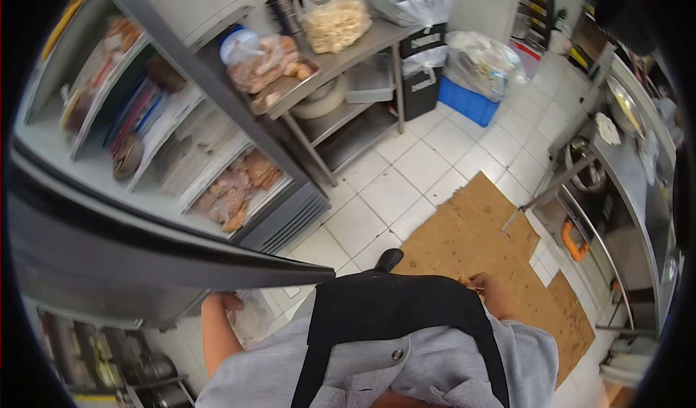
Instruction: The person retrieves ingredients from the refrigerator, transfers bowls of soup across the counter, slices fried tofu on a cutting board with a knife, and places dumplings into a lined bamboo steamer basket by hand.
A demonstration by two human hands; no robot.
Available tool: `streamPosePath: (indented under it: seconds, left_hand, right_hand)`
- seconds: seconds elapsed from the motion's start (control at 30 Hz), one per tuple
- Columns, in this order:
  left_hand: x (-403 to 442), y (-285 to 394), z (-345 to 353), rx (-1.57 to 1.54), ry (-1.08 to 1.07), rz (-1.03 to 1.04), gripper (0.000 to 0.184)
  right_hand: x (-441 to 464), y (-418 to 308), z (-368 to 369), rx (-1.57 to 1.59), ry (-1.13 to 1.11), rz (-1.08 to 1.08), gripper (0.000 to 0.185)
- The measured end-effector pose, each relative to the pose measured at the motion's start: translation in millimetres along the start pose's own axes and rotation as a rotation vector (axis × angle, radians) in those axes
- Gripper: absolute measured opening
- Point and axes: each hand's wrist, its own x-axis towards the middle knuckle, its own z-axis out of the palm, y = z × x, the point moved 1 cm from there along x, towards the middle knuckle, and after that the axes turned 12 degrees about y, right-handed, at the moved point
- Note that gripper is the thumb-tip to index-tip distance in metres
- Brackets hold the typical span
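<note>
Although mostly hidden, a brownish item [466, 282] in the clasped right grip [494, 292]; left grip [225, 304] beside the door [145, 256], hold unclear.

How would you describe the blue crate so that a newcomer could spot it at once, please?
Find the steel table beside the open refrigerator. At its right end stand black bins; just right of them, on the floor, is the blue crate under a bulky plastic bag. Bright blue sides set it apart from the black bins.

No readable text; only blurred white lettering [425, 40] on the black bins [418, 102].
</note>
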Motion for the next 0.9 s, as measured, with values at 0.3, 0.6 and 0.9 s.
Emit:
streamPosePath:
  seconds: [0.3,0.6,0.9]
  left_hand:
    - [238.8,79.4,-44.4,-0.614,0.397,0.285,0.073]
    - [357.9,213.5,-101.1,-0.536,0.893,0.452,0.058]
    - [173.3,601.4,-81.0,-0.229,0.629,1.155,0.057]
  right_hand:
    - [70.6,166.0,1.1,-0.113,0.098,0.504,0.042]
    - [14.0,237.1,-6.2,0.189,0.115,0.819,0.063]
    - [-96.8,322.3,-1.5,0.408,0.496,0.788,0.065]
